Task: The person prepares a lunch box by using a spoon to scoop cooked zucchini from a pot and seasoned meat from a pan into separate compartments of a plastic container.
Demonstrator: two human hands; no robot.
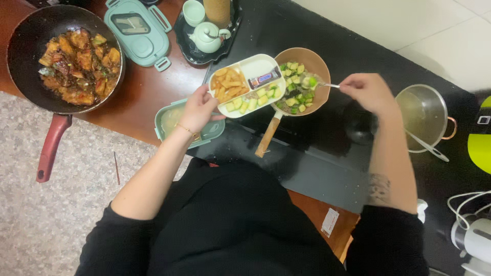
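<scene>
wood table, grey rug, white tiles

A small wrapped snack bar lies slantwise in the upper compartment of the white divided tray; its wrapper is dark brown with red and pale ends. At about five o'clock from the tray, near the edge of the wooden counter, a white rectangular label with red print sits tilted. At three o'clock, on the frame's right edge, part of a yellow-green rounded panel shows, with a small white square sticker just above it.
</scene>
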